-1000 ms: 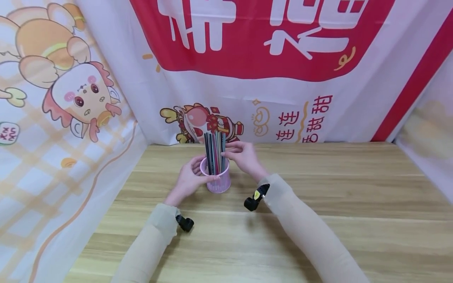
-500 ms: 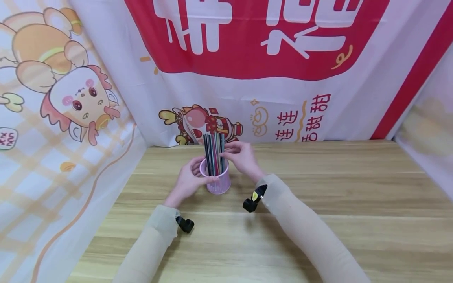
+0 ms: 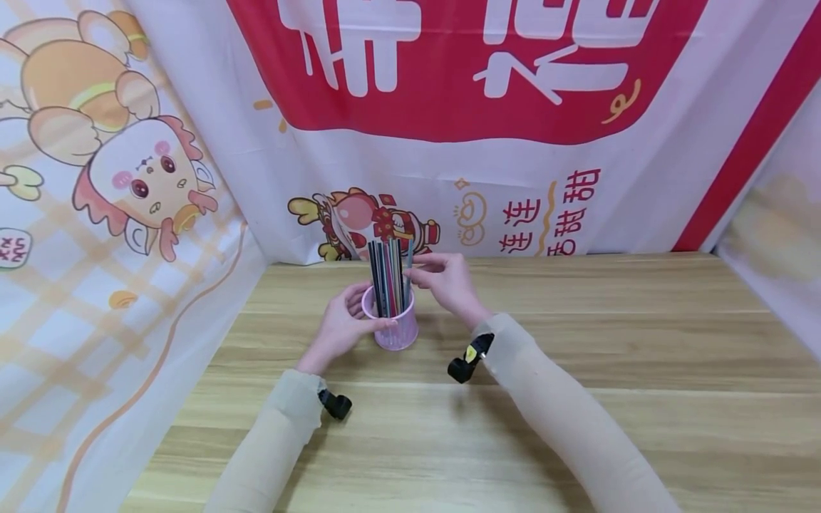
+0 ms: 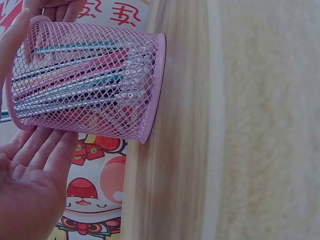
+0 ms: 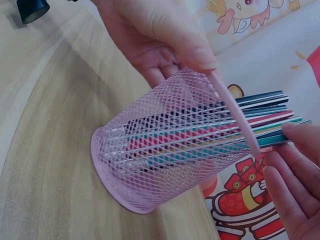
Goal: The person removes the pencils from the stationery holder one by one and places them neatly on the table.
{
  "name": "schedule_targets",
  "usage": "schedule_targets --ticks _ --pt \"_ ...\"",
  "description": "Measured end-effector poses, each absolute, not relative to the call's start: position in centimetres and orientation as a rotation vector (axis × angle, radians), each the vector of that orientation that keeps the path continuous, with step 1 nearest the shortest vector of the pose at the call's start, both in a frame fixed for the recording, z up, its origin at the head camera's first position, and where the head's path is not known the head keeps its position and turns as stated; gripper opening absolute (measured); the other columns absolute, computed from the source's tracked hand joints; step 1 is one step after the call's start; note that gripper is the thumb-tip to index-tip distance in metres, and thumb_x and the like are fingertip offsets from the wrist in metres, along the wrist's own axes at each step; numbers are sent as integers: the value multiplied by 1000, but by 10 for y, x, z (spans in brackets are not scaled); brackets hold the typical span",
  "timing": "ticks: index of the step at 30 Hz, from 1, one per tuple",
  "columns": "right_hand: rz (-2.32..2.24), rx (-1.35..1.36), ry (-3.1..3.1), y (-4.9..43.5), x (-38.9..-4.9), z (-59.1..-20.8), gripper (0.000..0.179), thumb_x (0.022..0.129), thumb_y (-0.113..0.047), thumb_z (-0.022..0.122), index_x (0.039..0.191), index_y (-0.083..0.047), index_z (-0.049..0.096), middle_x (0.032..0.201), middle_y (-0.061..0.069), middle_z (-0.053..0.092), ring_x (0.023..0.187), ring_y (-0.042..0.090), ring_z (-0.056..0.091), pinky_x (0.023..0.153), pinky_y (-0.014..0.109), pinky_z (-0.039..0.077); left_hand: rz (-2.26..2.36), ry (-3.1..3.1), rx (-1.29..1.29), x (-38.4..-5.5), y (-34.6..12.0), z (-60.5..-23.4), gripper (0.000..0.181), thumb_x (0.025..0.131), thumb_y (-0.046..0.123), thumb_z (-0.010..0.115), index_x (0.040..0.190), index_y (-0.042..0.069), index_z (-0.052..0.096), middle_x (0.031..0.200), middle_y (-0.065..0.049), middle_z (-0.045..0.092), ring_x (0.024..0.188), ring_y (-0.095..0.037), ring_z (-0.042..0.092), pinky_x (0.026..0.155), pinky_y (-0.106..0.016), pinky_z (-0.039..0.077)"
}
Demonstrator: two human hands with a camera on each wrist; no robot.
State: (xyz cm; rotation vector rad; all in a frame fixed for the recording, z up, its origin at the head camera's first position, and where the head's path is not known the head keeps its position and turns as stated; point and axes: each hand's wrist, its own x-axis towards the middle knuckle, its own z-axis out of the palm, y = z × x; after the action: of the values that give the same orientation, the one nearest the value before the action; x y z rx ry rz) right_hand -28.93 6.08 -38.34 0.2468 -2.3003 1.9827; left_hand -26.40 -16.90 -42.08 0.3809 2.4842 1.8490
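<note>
A pink mesh pen holder stands upright on the wooden table, filled with a bunch of slim pens in dark, red and green colours. My left hand grips the holder near its rim, thumb at the front and fingers at the far side. At the bunch's right edge, my right hand pinches one bluish-green pen between thumb and fingers. That pen stands slightly apart from the others, its lower end inside the holder. In the right wrist view, the right fingertips sit just above the rim.
The wooden table runs out to the right and front. Behind the holder hangs a white and red printed cloth; another printed cloth lines the left side. Each wrist carries a small black camera.
My right hand has shifted slightly right and up, drawing one pen away from the bunch, so a gap now shows between them. The left hand and the holder stay in place.
</note>
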Motion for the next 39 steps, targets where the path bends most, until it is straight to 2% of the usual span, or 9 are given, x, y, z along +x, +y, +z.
schedule_targets --ticks 16,26,39 --pt "2048 285 -2103 66 -284 -363 37 86 -7 82 121 0 70 95 12 76 81 23 74 74 32 64 1844 2467 367 -264 -171 -421 91 72 12 94 148 3 45 142 -17 56 128 -28 57 108 -33 46" --pt "2068 248 -1989 79 -280 -335 29 85 -12 85 110 -3 72 97 11 75 83 24 73 79 37 63 1822 2476 364 -264 -171 -419 92 71 13 94 148 4 45 143 -17 56 128 -27 56 108 -33 47" --pt "2145 286 -1772 107 -272 -321 33 84 -9 86 110 4 72 95 14 75 81 23 74 78 36 63 1835 2472 388 -265 -172 -421 92 70 12 94 148 3 45 143 -17 55 129 -28 56 108 -32 47"
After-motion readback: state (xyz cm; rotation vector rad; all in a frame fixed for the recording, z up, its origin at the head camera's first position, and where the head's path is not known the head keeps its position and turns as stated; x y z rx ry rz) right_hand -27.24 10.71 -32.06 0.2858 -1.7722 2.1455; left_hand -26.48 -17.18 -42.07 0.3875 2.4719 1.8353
